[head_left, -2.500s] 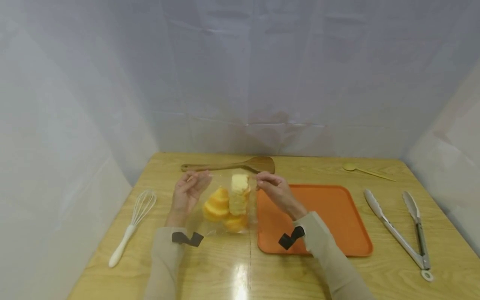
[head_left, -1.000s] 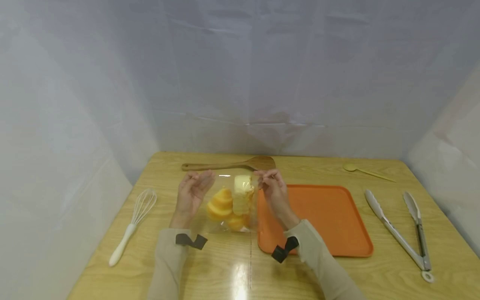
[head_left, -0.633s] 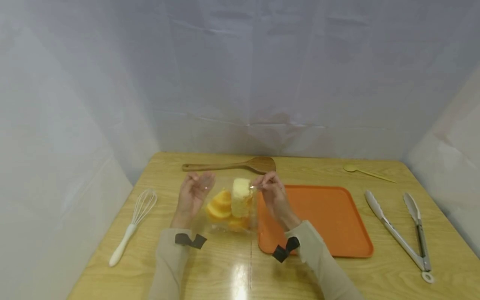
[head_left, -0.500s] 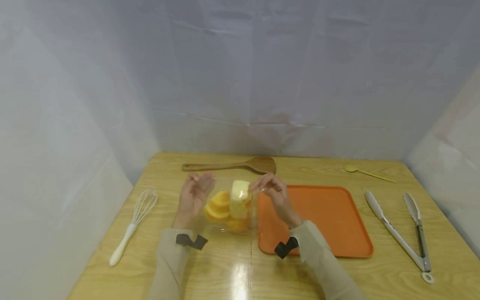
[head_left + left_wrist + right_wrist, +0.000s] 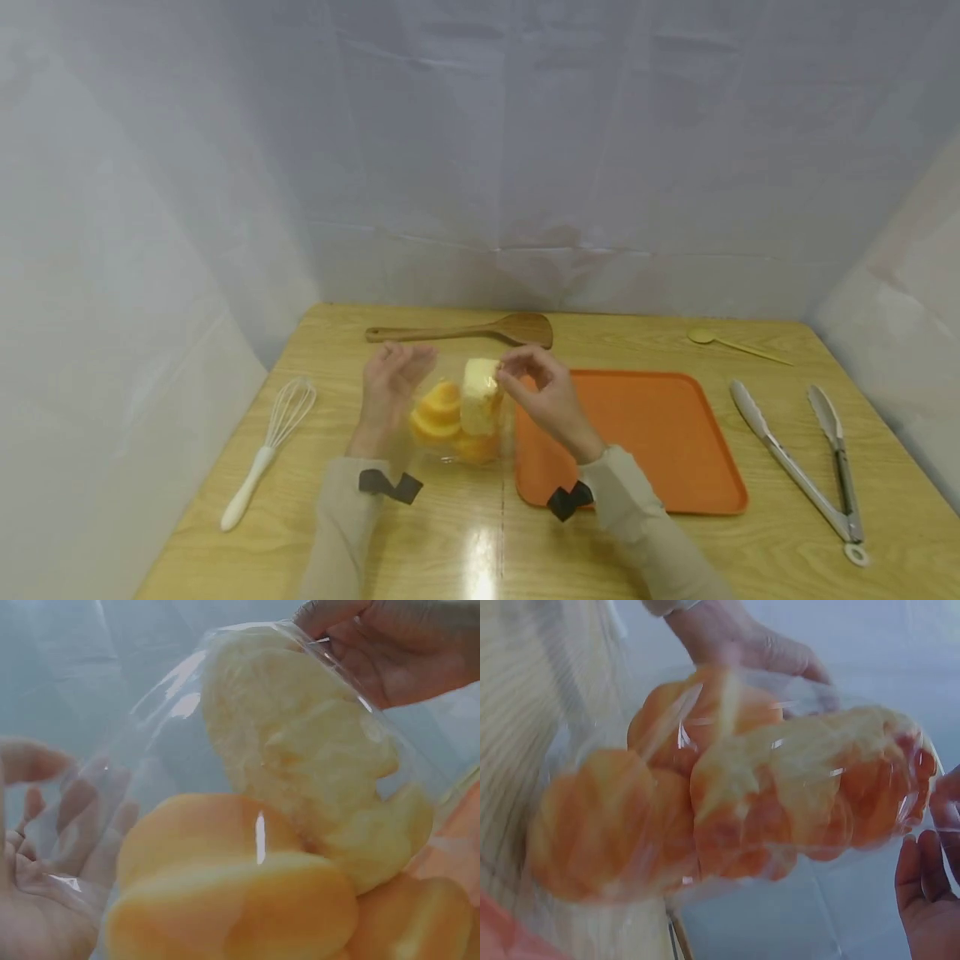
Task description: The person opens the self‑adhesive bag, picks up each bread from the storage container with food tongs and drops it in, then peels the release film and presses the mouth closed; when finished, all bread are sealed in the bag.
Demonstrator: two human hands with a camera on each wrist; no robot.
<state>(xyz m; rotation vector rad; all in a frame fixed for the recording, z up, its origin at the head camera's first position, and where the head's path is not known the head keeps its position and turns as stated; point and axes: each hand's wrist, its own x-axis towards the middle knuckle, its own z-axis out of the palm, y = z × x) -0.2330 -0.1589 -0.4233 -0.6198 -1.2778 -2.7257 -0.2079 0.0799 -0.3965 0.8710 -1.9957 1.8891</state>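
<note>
A clear plastic bag (image 5: 450, 450) stands between my hands, left of the tray. Inside it are orange-yellow bun-like pieces (image 5: 232, 892) and a long pale-yellow loaf-like piece (image 5: 292, 750). My right hand (image 5: 547, 396) pinches the bag's upper right edge between thumb and fingers. My left hand (image 5: 390, 392) is at the bag's upper left with fingers extended; in the left wrist view its fingers (image 5: 82, 817) show through the film, and the thumb is blurred. The right wrist view has my right hand (image 5: 934, 892) at the bag's end and my left hand (image 5: 742, 641) beyond it.
Right of the bag lies an orange tray (image 5: 630, 442), with open metal tongs (image 5: 802, 475) beyond it. A white whisk (image 5: 270, 450) lies on the left. Along the back are a wooden spatula (image 5: 517, 329) and a small yellow spoon (image 5: 701, 336). The wooden table (image 5: 420, 542) meets pale sheeting behind.
My right hand has shifted slightly left along the bag's edge, closer to the pale piece. My left fingers have straightened a little. The bag and its contents have tilted slightly; other things stay put.
</note>
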